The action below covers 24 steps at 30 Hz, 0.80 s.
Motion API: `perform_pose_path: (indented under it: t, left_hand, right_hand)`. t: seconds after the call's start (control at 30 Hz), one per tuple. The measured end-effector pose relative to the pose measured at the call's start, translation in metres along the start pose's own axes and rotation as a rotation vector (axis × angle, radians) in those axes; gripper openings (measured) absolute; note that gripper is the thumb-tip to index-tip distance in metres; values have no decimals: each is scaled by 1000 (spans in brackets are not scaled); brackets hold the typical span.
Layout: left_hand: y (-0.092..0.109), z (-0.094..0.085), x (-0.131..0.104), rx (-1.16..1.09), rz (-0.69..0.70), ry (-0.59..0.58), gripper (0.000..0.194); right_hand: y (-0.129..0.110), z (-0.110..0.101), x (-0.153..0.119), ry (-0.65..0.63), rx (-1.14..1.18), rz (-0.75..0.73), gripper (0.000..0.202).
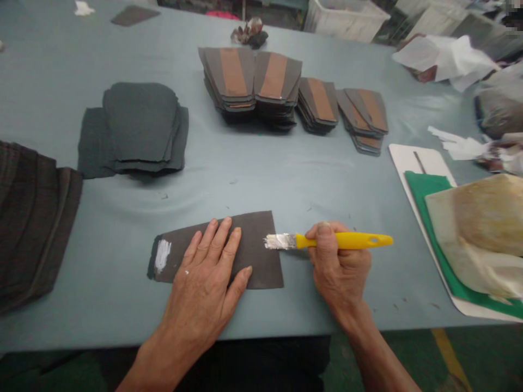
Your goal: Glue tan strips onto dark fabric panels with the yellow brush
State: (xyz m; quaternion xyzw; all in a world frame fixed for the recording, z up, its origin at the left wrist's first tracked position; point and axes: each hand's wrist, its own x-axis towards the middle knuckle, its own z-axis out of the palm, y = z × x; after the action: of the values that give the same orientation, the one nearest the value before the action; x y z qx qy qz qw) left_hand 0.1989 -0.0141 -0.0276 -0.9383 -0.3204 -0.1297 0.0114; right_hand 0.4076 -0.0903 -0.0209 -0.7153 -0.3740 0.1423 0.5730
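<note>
A dark brown flat panel [259,267] lies on the table in front of me, with a white smear [163,256] near its left end. Dark fabric [151,267] shows along that left edge. Spread flat on the panel, my left hand [208,267] presses with fingers apart. My right hand [341,261] grips a paintbrush [357,240] by its yellow handle. White paste coats the bristles, which are over the panel's right end; whether they touch it I cannot tell.
Stacks of dark panels with brown strips [232,73] stand at the back. Dark fabric pieces [139,122] lie left, beside a thicker dark pile [32,218]. At right, a whitish container [482,228] rests on green cloth [425,188] and a white board [398,158].
</note>
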Motion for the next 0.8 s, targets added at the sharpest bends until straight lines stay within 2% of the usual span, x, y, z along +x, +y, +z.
perform_pose_path:
  t: [0.13,0.27,0.4,0.47,0.57,0.7,0.8]
  left_hand:
    - [1,-1,0,-17,-8,1,58]
    - [1,-2,-1,-27,-16,-3,58]
    - [0,-1,-3,-19,-13,6,59]
    - [-2,1,-4,7,3,42,60]
    - [-7,8,-6,75,54,135,63]
    - [-15,16,-7,177,104,221,66]
    - [-18,17,-7,213,129,238,66]
  right_hand:
    - [1,1,0,42,35,-20,41]
    - [-4,0,6,25,14,-21,44]
    - [-21,-4,13,214,152,-63,44]
    - [-28,-6,15,262,246,-49,43]
    - [-30,-7,17,246,322,-10,43]
    - [-22,-10,18,247,323,2,44]
    - [-13,-14,10,269,290,-1,43]
